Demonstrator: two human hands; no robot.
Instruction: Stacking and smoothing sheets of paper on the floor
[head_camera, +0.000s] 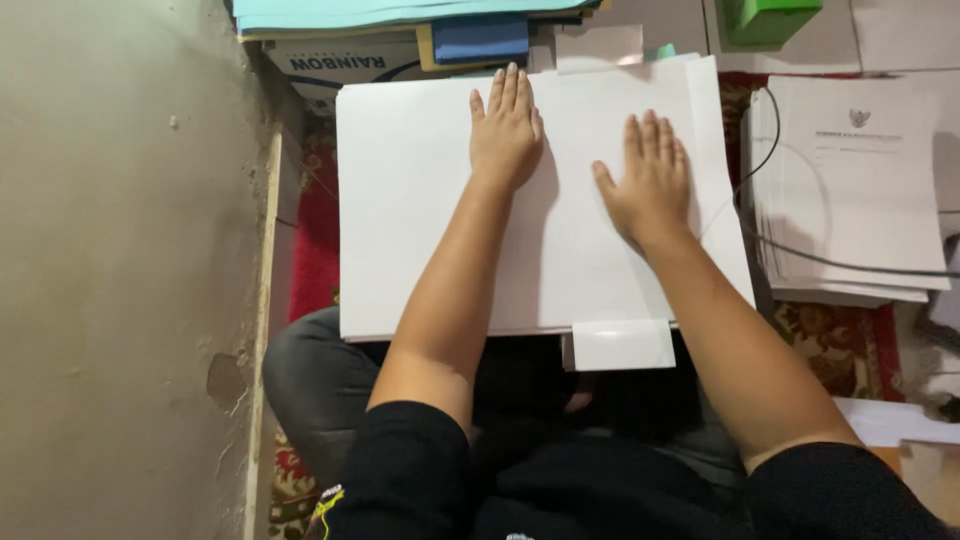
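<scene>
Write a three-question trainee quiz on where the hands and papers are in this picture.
1. True or false: both hands lie flat, palms down, on the white sheet.
2. Which thing crosses the stack of printed papers at the right? A) a black cable B) a ruler C) a pen
3. What colour is the block at the top right corner?

Key:
1. True: the left hand and right hand both press on it.
2. A, the black cable.
3. Green, the green block.
</scene>
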